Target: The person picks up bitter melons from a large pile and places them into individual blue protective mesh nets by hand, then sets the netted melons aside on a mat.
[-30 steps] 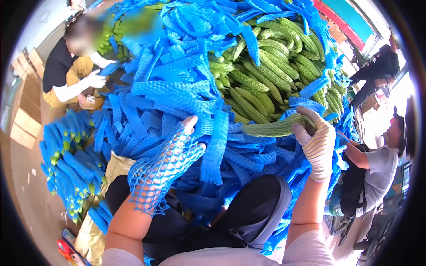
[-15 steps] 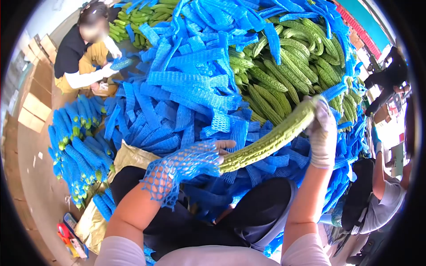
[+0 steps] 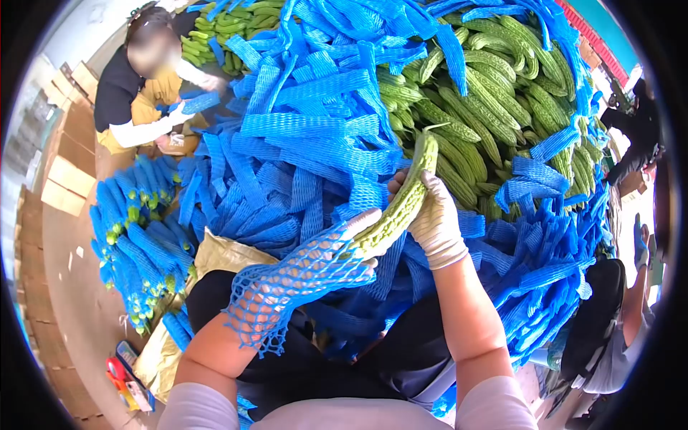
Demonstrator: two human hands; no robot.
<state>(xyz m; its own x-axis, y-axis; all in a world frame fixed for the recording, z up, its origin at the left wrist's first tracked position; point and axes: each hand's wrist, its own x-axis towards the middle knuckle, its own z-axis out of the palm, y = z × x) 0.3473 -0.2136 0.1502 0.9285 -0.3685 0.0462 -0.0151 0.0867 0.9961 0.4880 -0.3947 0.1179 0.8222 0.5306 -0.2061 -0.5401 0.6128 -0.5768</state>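
Observation:
A pale green, bumpy bitter melon [image 3: 405, 203] slants up and to the right between my hands, its thin stem at the top. My gloved left hand [image 3: 331, 249] grips the lower end, thumb on one side and fingers on the other. Over that hand and wrist a blue foam net sleeve [image 3: 266, 290] is stretched, its mesh spread wide. My gloved right hand [image 3: 436, 223] is wrapped around the melon's middle from the right. Loose blue foam nets [image 3: 315, 172] lie in a heap just beyond my hands.
Unwrapped bitter melons [image 3: 480, 107] are piled at the back right. Sleeved melons [image 3: 140, 247] are stacked on the floor at left, near red-handled scissors [image 3: 116, 369]. A co-worker [image 3: 136, 86] sits at upper left holding a blue-sleeved item. Other people are at the right edge.
My right hand has moved left and down from the melon's far end to its middle. The melon now stands steeper and nearer my left hand. The view has shifted slightly.

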